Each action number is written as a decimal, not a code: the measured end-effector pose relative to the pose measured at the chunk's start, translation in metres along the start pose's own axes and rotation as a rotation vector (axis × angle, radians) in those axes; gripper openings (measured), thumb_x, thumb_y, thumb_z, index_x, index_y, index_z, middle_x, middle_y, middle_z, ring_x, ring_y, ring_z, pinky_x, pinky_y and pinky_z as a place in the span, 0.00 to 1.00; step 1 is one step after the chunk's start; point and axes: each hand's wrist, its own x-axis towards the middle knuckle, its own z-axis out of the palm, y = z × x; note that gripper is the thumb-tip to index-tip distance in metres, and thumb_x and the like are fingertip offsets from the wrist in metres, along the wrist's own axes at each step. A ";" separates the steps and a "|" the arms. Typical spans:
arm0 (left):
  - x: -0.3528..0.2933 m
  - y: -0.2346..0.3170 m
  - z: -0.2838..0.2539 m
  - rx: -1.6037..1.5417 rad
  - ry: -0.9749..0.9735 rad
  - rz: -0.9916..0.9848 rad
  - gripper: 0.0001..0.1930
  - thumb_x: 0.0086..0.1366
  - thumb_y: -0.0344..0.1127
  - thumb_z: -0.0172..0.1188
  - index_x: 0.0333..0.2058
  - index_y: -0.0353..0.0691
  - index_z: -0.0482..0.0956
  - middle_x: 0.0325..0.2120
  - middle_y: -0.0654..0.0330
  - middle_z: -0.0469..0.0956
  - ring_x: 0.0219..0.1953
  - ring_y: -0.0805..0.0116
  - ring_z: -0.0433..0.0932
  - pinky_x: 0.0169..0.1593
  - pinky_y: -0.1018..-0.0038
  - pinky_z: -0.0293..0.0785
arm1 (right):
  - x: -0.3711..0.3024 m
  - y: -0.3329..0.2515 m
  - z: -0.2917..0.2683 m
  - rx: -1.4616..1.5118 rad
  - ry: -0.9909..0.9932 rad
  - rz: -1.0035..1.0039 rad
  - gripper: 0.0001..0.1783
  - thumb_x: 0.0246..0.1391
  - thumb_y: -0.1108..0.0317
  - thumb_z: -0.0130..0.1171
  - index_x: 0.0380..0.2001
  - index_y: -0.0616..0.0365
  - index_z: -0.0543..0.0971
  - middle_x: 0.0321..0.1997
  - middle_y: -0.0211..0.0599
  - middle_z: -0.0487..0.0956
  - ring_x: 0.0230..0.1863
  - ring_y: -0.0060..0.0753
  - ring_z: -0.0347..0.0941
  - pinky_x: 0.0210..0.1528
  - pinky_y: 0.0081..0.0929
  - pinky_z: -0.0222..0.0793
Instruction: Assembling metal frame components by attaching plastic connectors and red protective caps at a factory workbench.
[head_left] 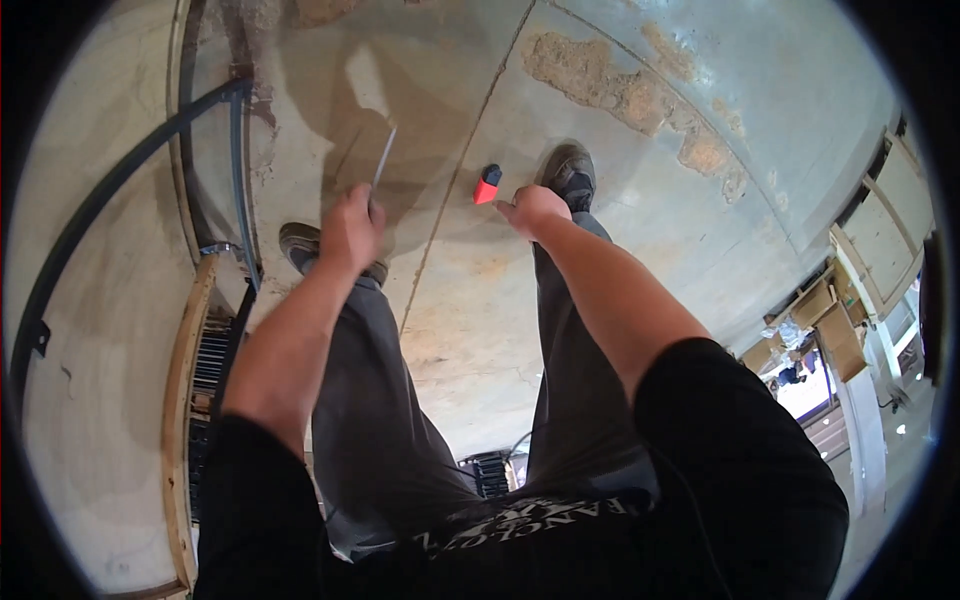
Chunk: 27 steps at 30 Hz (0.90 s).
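Observation:
I stand on a worn concrete floor [600, 180] and look down at my legs and shoes. My left hand [349, 228] is closed around a thin, flat, light-coloured strip [384, 157] that points up and away from me. My right hand [531, 209] grips a small red and black tool [487, 186] that sticks out to its left. Both hands are held out in front of me above my shoes, about a shoulder's width apart.
A curved dark metal rail [120, 180] and a wooden frame edge [178, 400] run along the left. Patches of broken surface [640, 95] mark the floor at the upper right. Wooden cabinets and boxes [850, 300] stand at the far right.

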 end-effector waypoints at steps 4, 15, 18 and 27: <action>-0.086 0.053 -0.061 -0.425 0.037 -0.119 0.10 0.65 0.33 0.58 0.42 0.33 0.78 0.33 0.44 0.79 0.35 0.47 0.80 0.42 0.59 0.77 | 0.030 -0.017 0.017 0.035 0.015 0.115 0.34 0.56 0.34 0.57 0.45 0.56 0.85 0.49 0.46 0.84 0.53 0.49 0.80 0.53 0.41 0.76; -0.190 0.076 -0.112 -0.904 0.184 -0.303 0.08 0.71 0.26 0.53 0.46 0.31 0.74 0.31 0.60 0.77 0.31 0.77 0.76 0.38 0.79 0.74 | 0.000 0.006 0.021 0.253 0.080 0.012 0.31 0.50 0.40 0.62 0.34 0.63 0.86 0.38 0.59 0.83 0.46 0.53 0.82 0.48 0.40 0.77; -0.242 0.094 -0.159 -1.029 0.394 -0.355 0.08 0.72 0.27 0.52 0.46 0.31 0.74 0.28 0.63 0.76 0.29 0.77 0.75 0.37 0.80 0.74 | -0.091 0.020 0.021 0.373 0.107 -0.165 0.33 0.51 0.39 0.62 0.36 0.65 0.84 0.38 0.61 0.83 0.47 0.61 0.79 0.50 0.45 0.74; -0.499 0.164 -0.309 -0.662 0.604 -0.402 0.07 0.72 0.32 0.56 0.42 0.34 0.78 0.29 0.61 0.82 0.31 0.74 0.80 0.37 0.76 0.76 | -0.436 0.075 -0.135 0.531 0.192 -0.192 0.27 0.49 0.47 0.68 0.31 0.66 0.82 0.19 0.34 0.73 0.16 0.30 0.67 0.18 0.35 0.62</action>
